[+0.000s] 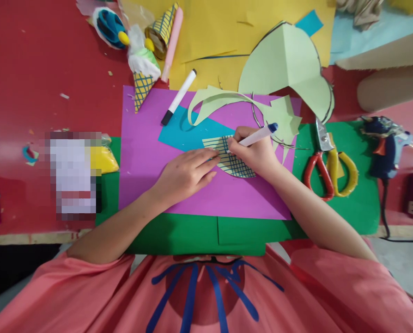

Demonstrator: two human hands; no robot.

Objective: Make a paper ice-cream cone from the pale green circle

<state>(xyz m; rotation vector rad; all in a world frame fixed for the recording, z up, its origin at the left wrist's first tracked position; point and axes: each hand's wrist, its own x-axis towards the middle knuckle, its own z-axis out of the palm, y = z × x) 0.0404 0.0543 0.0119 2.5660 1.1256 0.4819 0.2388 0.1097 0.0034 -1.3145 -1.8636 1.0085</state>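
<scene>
My right hand (253,150) grips a white marker (253,137) with a dark blue end, its other end down at a pale paper piece (236,164). Crossed dark lines cover much of that piece, while its left part bears only lines in one direction. Resting flat with fingers stretched, my left hand (187,173) touches the left edge of the piece. Beneath are a blue paper sheet (199,127) and a larger purple sheet (151,194). A second white marker (179,96) with a black cap lies beyond my left hand.
Pale green paper scraps (279,115) curl beyond my hands, near a cut green shape (272,60). Scissors (326,162) with red and yellow handles and a blue glue gun (383,152) lie right. Paper ice cream cones (144,88) and a pink marker (173,44) sit back left.
</scene>
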